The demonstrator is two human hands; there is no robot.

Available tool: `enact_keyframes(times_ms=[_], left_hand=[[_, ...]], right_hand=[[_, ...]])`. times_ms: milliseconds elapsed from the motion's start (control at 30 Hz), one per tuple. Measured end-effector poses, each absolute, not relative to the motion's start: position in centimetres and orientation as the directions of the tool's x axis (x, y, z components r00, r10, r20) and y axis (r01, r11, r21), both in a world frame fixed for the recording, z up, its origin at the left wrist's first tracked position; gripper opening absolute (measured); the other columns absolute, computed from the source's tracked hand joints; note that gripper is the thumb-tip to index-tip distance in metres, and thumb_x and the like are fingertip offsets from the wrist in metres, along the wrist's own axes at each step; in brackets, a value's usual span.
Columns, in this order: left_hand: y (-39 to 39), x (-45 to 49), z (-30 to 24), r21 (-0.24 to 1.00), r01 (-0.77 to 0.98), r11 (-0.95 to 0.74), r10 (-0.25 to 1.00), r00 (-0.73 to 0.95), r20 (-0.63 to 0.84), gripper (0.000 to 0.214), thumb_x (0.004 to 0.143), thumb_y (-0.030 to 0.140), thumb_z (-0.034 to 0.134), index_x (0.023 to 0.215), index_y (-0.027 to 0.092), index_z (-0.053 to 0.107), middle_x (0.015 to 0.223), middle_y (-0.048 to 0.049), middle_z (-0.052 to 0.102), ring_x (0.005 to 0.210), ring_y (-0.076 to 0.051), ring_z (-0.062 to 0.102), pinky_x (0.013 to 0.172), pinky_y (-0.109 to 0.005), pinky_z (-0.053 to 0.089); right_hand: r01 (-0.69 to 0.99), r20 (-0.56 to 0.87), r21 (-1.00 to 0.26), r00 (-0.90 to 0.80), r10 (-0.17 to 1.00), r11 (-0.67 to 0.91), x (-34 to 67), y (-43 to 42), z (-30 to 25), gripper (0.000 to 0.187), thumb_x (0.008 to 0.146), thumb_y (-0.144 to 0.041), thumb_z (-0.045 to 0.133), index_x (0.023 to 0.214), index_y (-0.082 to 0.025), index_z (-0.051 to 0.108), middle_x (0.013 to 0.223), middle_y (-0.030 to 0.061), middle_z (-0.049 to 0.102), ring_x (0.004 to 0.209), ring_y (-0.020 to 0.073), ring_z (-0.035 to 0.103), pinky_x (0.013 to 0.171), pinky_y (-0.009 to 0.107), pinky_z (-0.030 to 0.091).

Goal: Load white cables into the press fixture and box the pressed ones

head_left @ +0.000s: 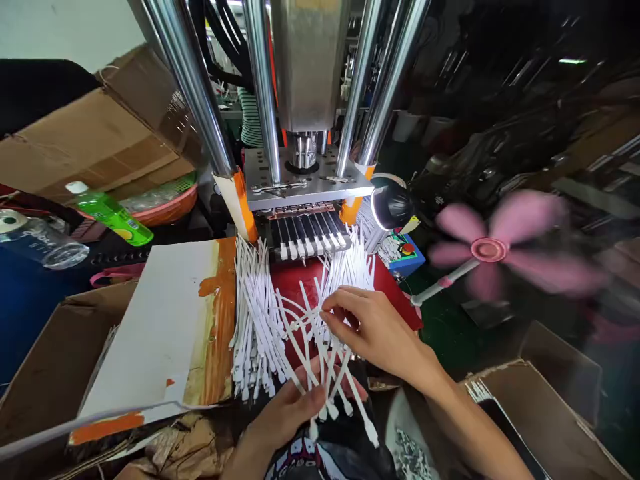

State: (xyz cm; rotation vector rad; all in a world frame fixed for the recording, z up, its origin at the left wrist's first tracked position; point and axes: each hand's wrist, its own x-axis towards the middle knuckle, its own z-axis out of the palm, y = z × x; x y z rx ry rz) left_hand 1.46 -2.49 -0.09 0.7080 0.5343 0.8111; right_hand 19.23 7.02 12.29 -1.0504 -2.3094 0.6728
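Observation:
Several short white cables with blocky plug ends (327, 373) fan out over my left hand (303, 400), whose fingers are closed around them, plug ends toward my body. My right hand (373, 327) is above and to the right, thumb and forefinger pinched at the far end of a cable from that bunch. Beyond my hands, a pile of the same white cables (255, 320) lies at the left on the red surface (297, 283). Another pile (350, 263) lies at the right, partly behind my right hand. A black mould (310, 233) in the press holds a row of white plug ends.
Steel columns and a metal plate (313, 180) of the press rise ahead. At left are a white board (155, 313), a green bottle (113, 213) and cardboard boxes (100, 133). A black lamp (393, 207) and a pink fan (490, 250), blades blurred, stand at right. An open carton (555, 407) is lower right.

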Motion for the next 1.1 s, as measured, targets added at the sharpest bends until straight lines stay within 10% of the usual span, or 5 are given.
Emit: enact_keyframes(times_ms=[333, 500, 633, 867, 1100], left_hand=[[-3.9, 4.7, -0.3, 0.685, -0.435, 0.584, 0.773, 0.557, -0.304, 0.047, 0.092, 0.064, 0.065, 0.082, 0.017, 0.064, 0.066, 0.0001, 0.063, 0.065, -0.020, 0.072, 0.077, -0.036, 0.055], [-3.4, 4.5, 0.1, 0.765, -0.304, 0.568, 0.713, 0.647, -0.272, 0.051, 0.097, 0.066, 0.057, 0.073, 0.020, 0.051, 0.053, 0.0074, 0.048, 0.043, -0.011, 0.058, 0.064, -0.028, 0.051], [-3.1, 4.0, 0.1, 0.788, -0.229, 0.572, 0.621, 0.749, -0.232, 0.046, 0.100, 0.059, 0.053, 0.084, 0.017, 0.062, 0.058, -0.0010, 0.063, 0.049, -0.015, 0.062, 0.057, -0.027, 0.050], [-1.9, 1.8, 0.8, 0.901, -0.097, 0.422, 0.450, 0.885, -0.115, 0.044, 0.104, 0.055, 0.050, 0.114, 0.016, 0.067, 0.088, -0.0096, 0.077, 0.071, -0.017, 0.072, 0.072, -0.028, 0.056], [-0.1, -6.1, 4.9, 0.969, 0.218, 0.113, 0.322, 0.915, -0.243, 0.043, 0.105, 0.047, 0.047, 0.109, 0.020, 0.080, 0.095, -0.0118, 0.082, 0.089, -0.026, 0.077, 0.085, -0.033, 0.059]], right_hand=[[0.600, 0.148, -0.604, -0.562, 0.814, 0.525, 21.4, 6.1, 10.0, 0.015, 0.102, -0.018, 0.056, 0.094, -0.019, 0.068, 0.085, 0.0016, 0.071, 0.073, 0.0143, 0.062, 0.069, 0.025, 0.042], [0.672, 0.592, -0.712, 0.417, 0.690, 0.205, 27.0, 6.2, 8.1, 0.025, 0.100, -0.041, 0.058, 0.094, -0.019, 0.069, 0.079, 0.0037, 0.066, 0.065, 0.0162, 0.057, 0.062, 0.027, 0.044], [0.446, 0.341, -0.893, 0.755, 0.560, -0.057, 34.8, 1.9, 3.6, 0.045, 0.085, -0.064, 0.066, 0.092, -0.019, 0.070, 0.067, 0.0004, 0.059, 0.054, 0.0152, 0.049, 0.053, 0.027, 0.039], [0.078, -0.504, -0.841, 0.248, 0.828, -0.535, 32.1, -9.1, -2.5, 0.063, 0.070, -0.078, 0.075, 0.090, -0.019, 0.078, 0.076, 0.0068, 0.065, 0.055, 0.0133, 0.046, 0.049, 0.023, 0.028], [-0.344, -0.406, -0.720, -0.496, 0.768, -0.603, 15.6, -2.7, -0.2, 0.079, 0.059, -0.085, 0.080, 0.103, -0.020, 0.075, 0.069, -0.0019, 0.054, 0.053, 0.0084, 0.043, 0.047, 0.021, 0.036]])
